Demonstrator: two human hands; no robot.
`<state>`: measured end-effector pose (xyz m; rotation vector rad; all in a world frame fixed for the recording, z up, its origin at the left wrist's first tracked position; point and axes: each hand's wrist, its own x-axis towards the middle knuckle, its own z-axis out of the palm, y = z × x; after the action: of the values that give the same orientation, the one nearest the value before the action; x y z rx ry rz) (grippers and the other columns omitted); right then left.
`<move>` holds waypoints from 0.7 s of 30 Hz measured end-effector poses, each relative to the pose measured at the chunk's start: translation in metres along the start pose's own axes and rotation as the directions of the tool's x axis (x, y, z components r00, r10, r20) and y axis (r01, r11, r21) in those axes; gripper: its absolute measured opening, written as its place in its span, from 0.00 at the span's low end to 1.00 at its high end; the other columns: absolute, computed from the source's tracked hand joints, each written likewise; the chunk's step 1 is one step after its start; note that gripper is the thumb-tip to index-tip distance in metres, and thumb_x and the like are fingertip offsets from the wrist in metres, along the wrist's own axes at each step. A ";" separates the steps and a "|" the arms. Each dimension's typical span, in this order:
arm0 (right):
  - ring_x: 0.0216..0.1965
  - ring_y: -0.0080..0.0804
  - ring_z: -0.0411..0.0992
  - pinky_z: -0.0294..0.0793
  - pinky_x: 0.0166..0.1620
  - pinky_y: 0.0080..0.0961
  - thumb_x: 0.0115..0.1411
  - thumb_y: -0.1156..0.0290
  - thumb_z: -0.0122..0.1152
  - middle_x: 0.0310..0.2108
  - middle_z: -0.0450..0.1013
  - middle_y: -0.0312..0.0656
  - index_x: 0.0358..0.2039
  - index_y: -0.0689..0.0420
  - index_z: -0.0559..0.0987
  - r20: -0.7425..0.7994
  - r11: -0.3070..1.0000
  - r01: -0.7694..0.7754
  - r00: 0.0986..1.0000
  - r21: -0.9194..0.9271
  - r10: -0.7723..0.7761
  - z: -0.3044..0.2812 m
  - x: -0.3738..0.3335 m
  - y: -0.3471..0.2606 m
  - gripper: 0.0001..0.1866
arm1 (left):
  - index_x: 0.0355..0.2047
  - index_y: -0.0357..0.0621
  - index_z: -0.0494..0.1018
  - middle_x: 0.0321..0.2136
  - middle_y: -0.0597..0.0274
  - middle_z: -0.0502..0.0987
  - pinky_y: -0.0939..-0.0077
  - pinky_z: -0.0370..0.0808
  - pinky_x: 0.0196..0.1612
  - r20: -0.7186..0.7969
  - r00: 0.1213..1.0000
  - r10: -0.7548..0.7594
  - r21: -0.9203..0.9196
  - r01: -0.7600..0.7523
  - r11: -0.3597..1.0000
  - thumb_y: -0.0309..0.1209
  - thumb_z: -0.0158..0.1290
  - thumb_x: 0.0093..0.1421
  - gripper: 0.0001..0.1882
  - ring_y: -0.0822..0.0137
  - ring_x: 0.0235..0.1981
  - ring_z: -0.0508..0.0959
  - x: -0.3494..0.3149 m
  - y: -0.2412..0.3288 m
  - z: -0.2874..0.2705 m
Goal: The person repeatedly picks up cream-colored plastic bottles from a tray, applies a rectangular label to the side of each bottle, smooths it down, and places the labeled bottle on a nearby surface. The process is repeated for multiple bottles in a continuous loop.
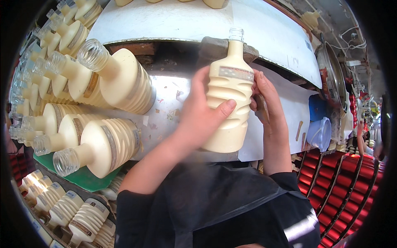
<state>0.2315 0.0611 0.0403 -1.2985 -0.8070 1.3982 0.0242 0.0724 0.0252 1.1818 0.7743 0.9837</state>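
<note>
A cream-coloured bottle (229, 130) with a clear glass neck and wavy ridged sides stands nearly upright before me. My left hand (202, 111) wraps its left side, the thumb lying across the ridges. On the other side, my right hand (269, 97) presses its fingers against the bottle near a patterned band (235, 73) below the shoulder. Something brownish shows by the right palm, but I cannot make out what it is. Behind the bottle's neck lies a grey stone-like block (213, 48).
Many similar bottles (128, 82) crowd the left side, some on a green surface (89, 177). Brown strips (299, 130) lie on the white sheet (281, 91) at right. Beyond are a pale blue bucket (320, 134), a raised white board (165, 20) and red ribbed stacks (339, 182).
</note>
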 end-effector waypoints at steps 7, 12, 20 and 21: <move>0.26 0.17 0.69 0.66 0.28 0.15 0.73 0.65 0.47 0.33 0.73 0.32 0.60 0.64 0.74 0.103 0.994 -0.064 0.993 0.091 0.055 0.005 -0.006 -0.018 0.22 | 0.75 0.44 0.41 0.66 0.48 0.61 0.62 0.62 0.69 -0.014 0.995 -0.094 -0.128 0.091 0.988 0.30 0.54 0.61 0.46 0.58 0.66 0.65 0.001 -0.003 0.002; 0.47 0.25 0.67 0.64 0.51 0.22 0.67 0.72 0.46 0.50 0.74 0.41 0.64 0.65 0.71 0.005 0.999 -0.006 1.000 0.036 0.005 0.011 -0.017 -0.022 0.26 | 0.75 0.44 0.38 0.68 0.45 0.57 0.60 0.62 0.69 0.075 0.991 -0.112 -0.320 0.131 0.938 0.27 0.51 0.59 0.47 0.55 0.68 0.63 0.004 -0.004 -0.002; 0.24 0.12 0.61 0.60 0.27 0.13 0.66 0.73 0.44 0.31 0.73 0.31 0.62 0.65 0.73 0.009 0.998 0.058 0.998 -0.017 -0.058 0.007 -0.008 -0.015 0.25 | 0.74 0.41 0.38 0.67 0.45 0.59 0.60 0.62 0.69 0.018 0.994 -0.108 -0.203 0.109 0.973 0.30 0.51 0.60 0.47 0.55 0.67 0.64 0.004 0.002 0.006; 0.25 0.12 0.61 0.60 0.27 0.13 0.66 0.72 0.44 0.31 0.73 0.31 0.62 0.65 0.73 0.014 0.997 0.065 0.998 -0.034 -0.064 0.005 -0.006 -0.015 0.25 | 0.74 0.40 0.37 0.67 0.46 0.59 0.61 0.62 0.69 -0.008 0.994 -0.113 -0.132 0.111 0.985 0.31 0.51 0.60 0.47 0.55 0.67 0.63 0.004 0.004 0.008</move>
<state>0.2297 0.0601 0.0573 -1.2802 -0.8776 1.3479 0.0320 0.0734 0.0308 1.0080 0.7683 0.9372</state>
